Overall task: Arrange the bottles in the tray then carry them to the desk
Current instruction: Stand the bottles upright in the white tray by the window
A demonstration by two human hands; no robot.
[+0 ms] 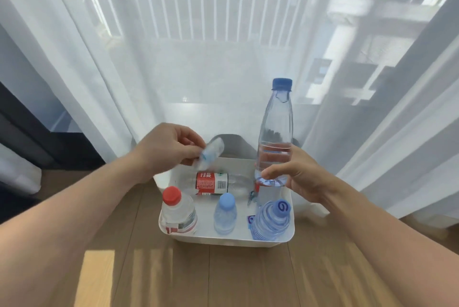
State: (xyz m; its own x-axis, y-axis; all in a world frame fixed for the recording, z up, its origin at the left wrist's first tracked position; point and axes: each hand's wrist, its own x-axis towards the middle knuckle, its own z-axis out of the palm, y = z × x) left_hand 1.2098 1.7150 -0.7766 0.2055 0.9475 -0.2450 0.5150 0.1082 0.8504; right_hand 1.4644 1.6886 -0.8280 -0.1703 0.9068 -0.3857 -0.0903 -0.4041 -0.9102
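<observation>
- A white tray (223, 240) with rounded corners sits on a wooden surface (223, 277), just in front of a sheer white curtain (198, 58).
- The right hand (300, 177) grips a tall bottle (275, 132) round its base, thumb in front and fingers curled behind it.
- The tall bottle is clear plastic with a dark blue cap and no label showing. It stands upright, raised over the tray's far right corner, with water filling only its lower part.
- The left hand (166, 147) pinches a small bottle (211, 155) between thumb and curled fingers.
- The small bottle is clear with a bit of blue on it, tilted and blurred, so its cap cannot be made out. It hangs over the far left part of the tray.
- Along the tray's near wall three bottles stand upright:
- a red-capped bottle (177, 212) at the left, clear, with a red and white label low on its body;
- a pale-capped bottle (225, 214) in the middle, small and label-free;
- a ribbed bottle (270, 222) at the right, blue-tinted, with a swirl mark on its blue cap.
- Behind them a lying bottle (218, 183) rests on its side across the tray, wearing a red and white label with a barcode.
</observation>
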